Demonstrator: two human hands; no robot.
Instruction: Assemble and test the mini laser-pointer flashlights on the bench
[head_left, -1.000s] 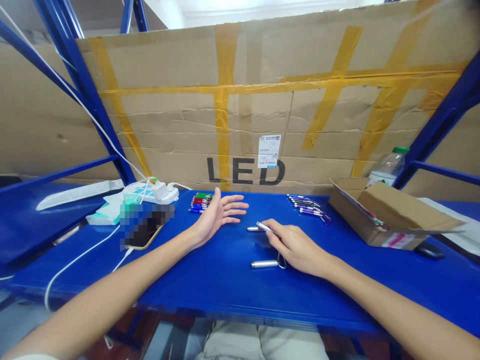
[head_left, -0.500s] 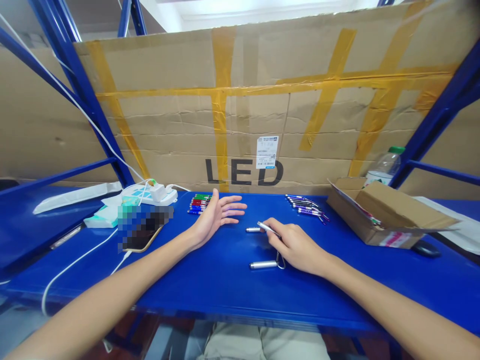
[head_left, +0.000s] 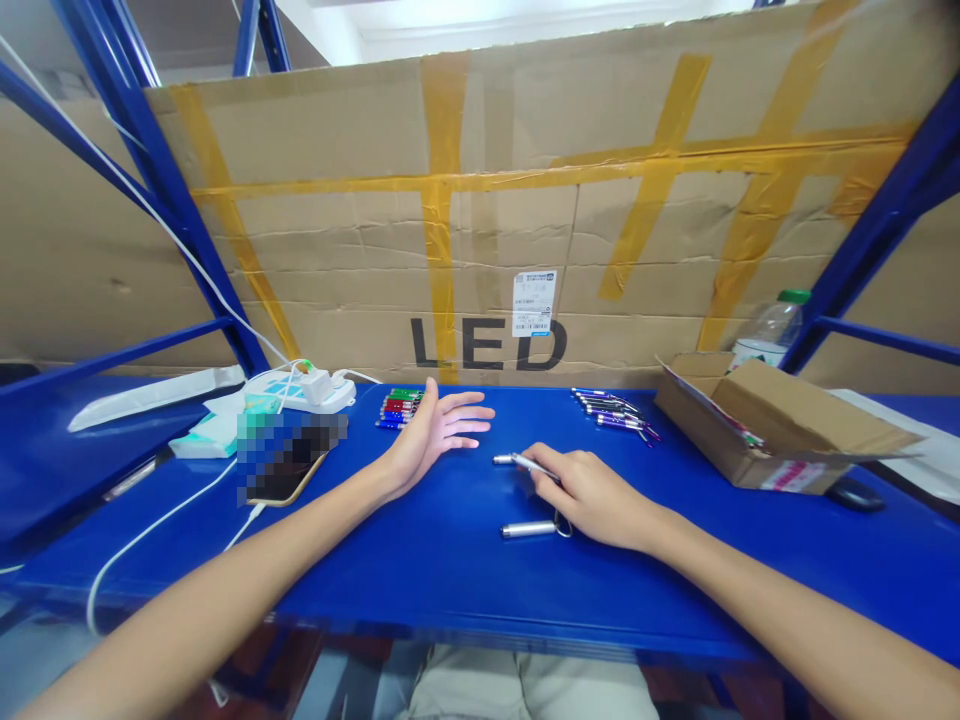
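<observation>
My left hand (head_left: pixel 441 428) rests on its edge on the blue table (head_left: pixel 450 560), palm turned inward and fingers stretched out, holding nothing. My right hand (head_left: pixel 589 492) is closed on a small silver penlight (head_left: pixel 529 464), its tip low and pointing left. Just behind that tip another silver penlight (head_left: pixel 504 459) lies flat. A third silver penlight (head_left: pixel 529 528) with a key ring lies below my right hand. A bundle of red, green and blue pens (head_left: pixel 397 404) sits just left of my left hand. Purple pens (head_left: pixel 615 411) lie behind my right hand.
An open cardboard box (head_left: pixel 780 425) stands at the right with a plastic bottle (head_left: pixel 772 328) behind it. A white power strip (head_left: pixel 304 385), a phone (head_left: pixel 289 470) on a white cable and tissue packs (head_left: pixel 217 430) lie at the left. A taped cardboard sheet (head_left: pixel 525 200) walls the back.
My right hand has lowered the held penlight's tip closer to the table, near the penlight lying there. My left hand has stayed in place.
</observation>
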